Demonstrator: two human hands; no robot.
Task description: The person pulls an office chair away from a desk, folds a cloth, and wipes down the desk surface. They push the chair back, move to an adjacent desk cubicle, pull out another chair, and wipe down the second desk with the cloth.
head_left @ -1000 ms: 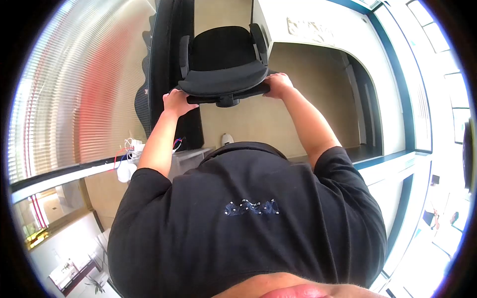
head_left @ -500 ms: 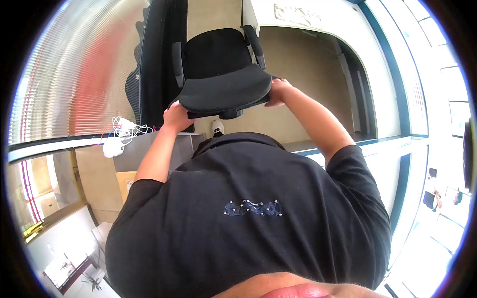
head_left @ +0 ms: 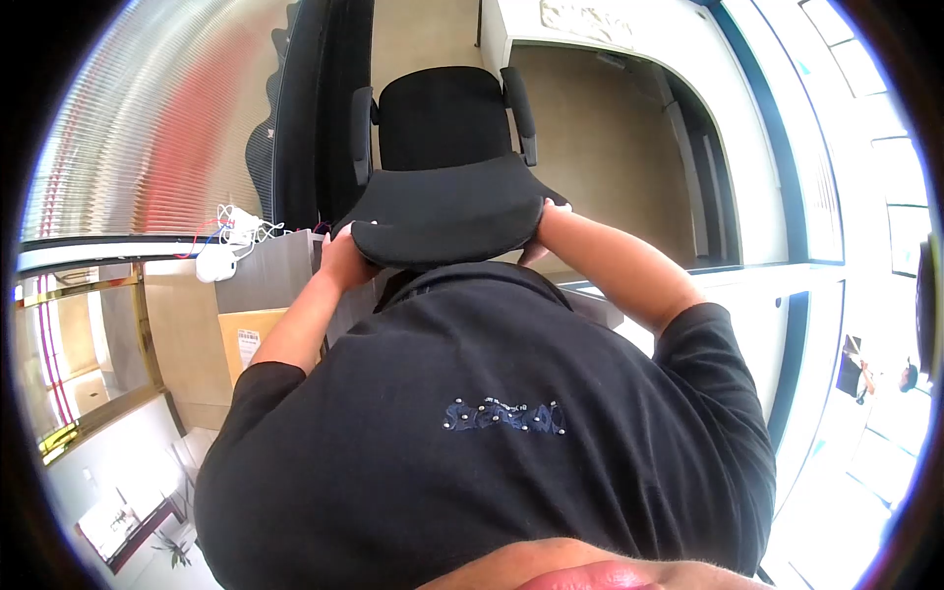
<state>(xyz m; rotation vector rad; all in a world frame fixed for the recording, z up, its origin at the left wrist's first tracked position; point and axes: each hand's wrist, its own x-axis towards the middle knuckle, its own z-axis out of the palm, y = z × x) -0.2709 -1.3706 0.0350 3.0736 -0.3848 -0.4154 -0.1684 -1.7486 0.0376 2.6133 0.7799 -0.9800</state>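
Note:
A black office chair [head_left: 442, 211] stands right in front of my body, its backrest towards me and its seat with two armrests beyond. My left hand [head_left: 346, 260] is closed on the left edge of the backrest, with some fingers hidden behind it. On the opposite edge, my right hand [head_left: 544, 231] grips the backrest, its fingers partly out of sight. The near rim of the backrest is close to my waist and hides my feet.
A white desk with a curved opening [head_left: 506, 25] is at the front right. A ribbed translucent panel [head_left: 147, 128] stands on the left. White cables and a white device [head_left: 216, 264] lie by a grey cabinet [head_left: 265, 275], near a cardboard box [head_left: 246, 334].
The chair has come nearer to my body, with both hands staying on its backrest. The shoe seen before is now hidden.

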